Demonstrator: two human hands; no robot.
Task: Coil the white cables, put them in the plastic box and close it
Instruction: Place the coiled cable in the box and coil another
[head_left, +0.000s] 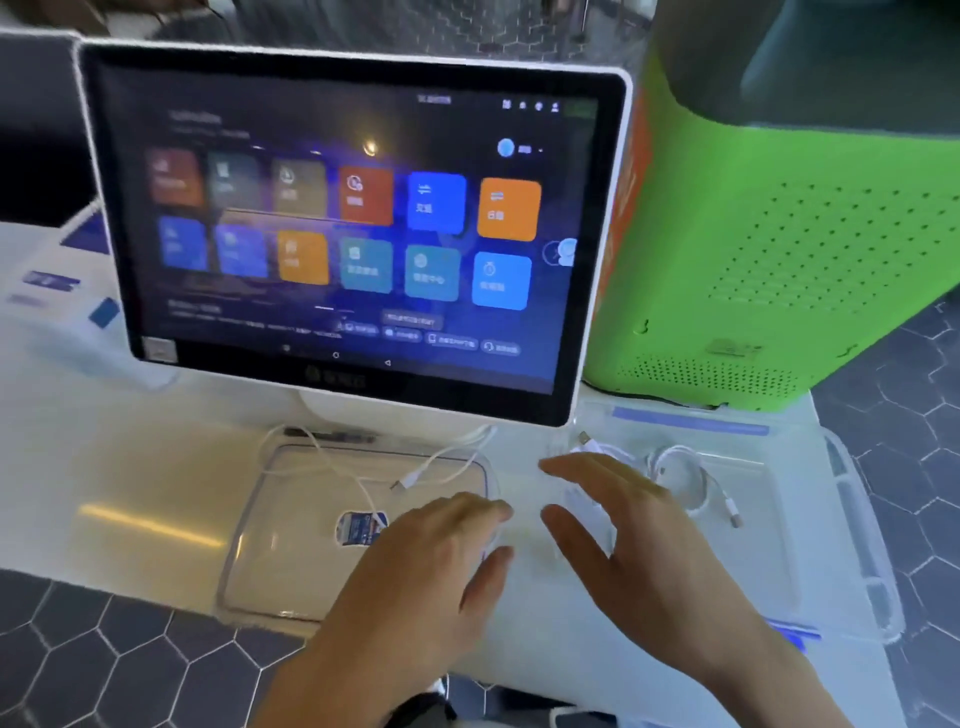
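Working over the plastic box (810, 525): right hand (639, 551) spread above a white cable bundle (587, 506), grip not discernible; left hand (441, 561) loose, fingers unclenched, just left of box. Coiled cable (680, 478) already inside; loose cable (363, 467) left, across lid (260, 545). Recommended: gather in even loops, connectors tucked inward.

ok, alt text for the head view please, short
Two bare hands, left hand and right hand, work a white cable over an open clear plastic box that already holds a coiled white cable. To the left, another loose white cable trails across the clear lid, in front of a lit touchscreen terminal.
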